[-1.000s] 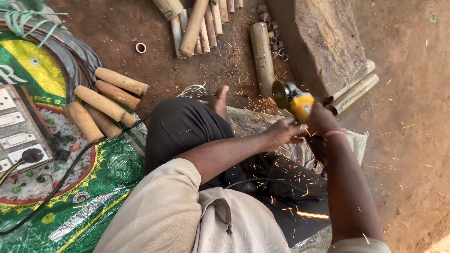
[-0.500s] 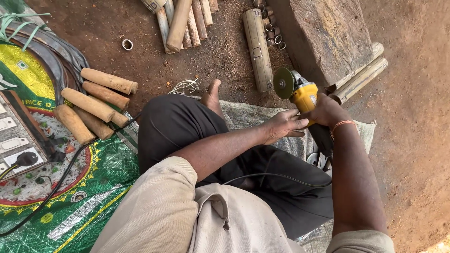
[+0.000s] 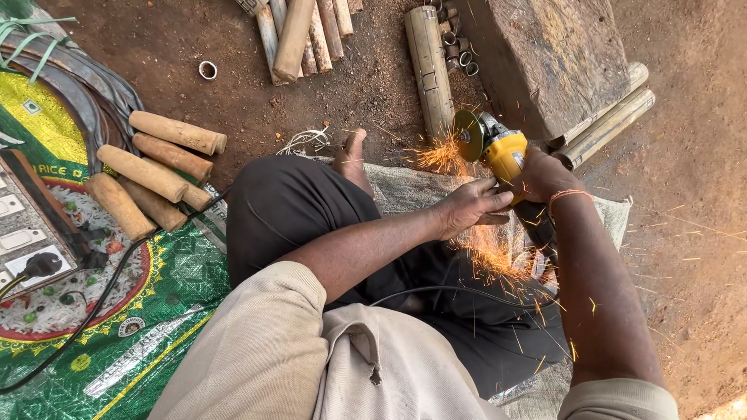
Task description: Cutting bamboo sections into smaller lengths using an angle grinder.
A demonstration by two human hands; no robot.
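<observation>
A person sits on the ground, legs stretched toward the top of the frame. The right hand (image 3: 545, 175) is wrapped tight around the body of a yellow angle grinder (image 3: 498, 148) right of centre. The left hand (image 3: 467, 206) lies just below it, fingers curled against the tool's side; whether it pinches a workpiece underneath cannot be told. The grinding disc (image 3: 468, 134) points to the upper left, and orange sparks (image 3: 443, 155) spray beside it and down over the dark trousers (image 3: 296, 206). Above the disc lies a bamboo tube (image 3: 429, 66), beside a large stone block (image 3: 545, 54). At left, five wooden handles (image 3: 152, 175) rest by a green printed sack (image 3: 117, 334).
</observation>
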